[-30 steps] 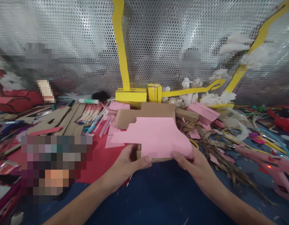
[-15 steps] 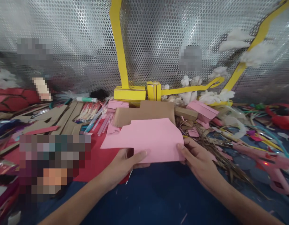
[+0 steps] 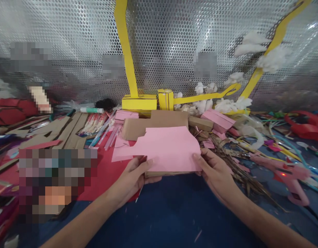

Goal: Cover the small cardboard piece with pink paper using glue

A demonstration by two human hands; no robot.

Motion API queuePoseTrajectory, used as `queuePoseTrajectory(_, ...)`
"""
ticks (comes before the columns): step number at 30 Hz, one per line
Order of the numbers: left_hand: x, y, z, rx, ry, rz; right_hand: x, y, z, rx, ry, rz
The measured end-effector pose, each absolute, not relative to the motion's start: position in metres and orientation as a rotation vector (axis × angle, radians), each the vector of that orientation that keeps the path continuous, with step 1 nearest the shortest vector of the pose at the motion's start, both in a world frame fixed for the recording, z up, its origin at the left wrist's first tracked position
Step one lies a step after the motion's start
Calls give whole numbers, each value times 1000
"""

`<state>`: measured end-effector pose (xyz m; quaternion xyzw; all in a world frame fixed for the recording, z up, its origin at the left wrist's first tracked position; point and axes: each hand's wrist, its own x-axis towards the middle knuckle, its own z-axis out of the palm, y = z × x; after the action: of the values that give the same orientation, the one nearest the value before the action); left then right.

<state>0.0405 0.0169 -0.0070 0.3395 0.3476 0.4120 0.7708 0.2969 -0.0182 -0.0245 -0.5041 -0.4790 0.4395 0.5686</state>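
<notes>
A sheet of pink paper, notched on its left side and curved at its upper right corner, is held over the blue table. My left hand pinches its lower left part, thumb on top and fingers beneath. At the lower right edge, my right hand grips it the same way. A brown cardboard edge shows under the paper's near side. Beyond the far edge rises brown cardboard; whether both belong to one piece is hidden.
A pink hot glue gun with a glowing red light lies at right, near dry plant stalks. Red paper and cardboard strips lie left. Yellow boxes stand behind, before a perforated metallic wall.
The pink paper's near edge has risen slightly, and brown cardboard now shows beneath it. Both hands keep their hold. The whole view has shifted a little.
</notes>
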Motion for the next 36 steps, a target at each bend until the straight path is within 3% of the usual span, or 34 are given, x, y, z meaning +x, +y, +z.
queuePoseTrajectory(30, 32, 20, 2, 897, 865, 943, 297, -19, -18, -1149, -1042, 1039)
queuePoseTrajectory(36, 27, 18, 7, 967, 862, 911, 289, -23, -10, -1040, -983, 1233)
